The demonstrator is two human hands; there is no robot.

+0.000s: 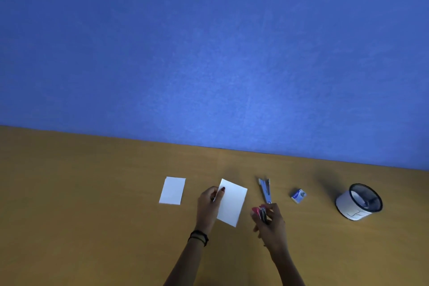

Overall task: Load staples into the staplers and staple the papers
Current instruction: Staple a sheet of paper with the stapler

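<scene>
My left hand [209,204] pinches the left edge of a small white paper stack [233,203] near the middle of the wooden table, thumb on top. My right hand [270,223] grips a small pink stapler [260,212] just right of that paper. A blue stapler [265,189] lies hinged open on the table behind my right hand. A second white paper stack [173,190] lies flat to the left. A small blue and white staple box [298,195] sits to the right of the blue stapler.
A round white container with a dark rim [358,202] stands at the far right of the wooden table [92,193]. A blue wall [209,53] rises behind the table's far edge.
</scene>
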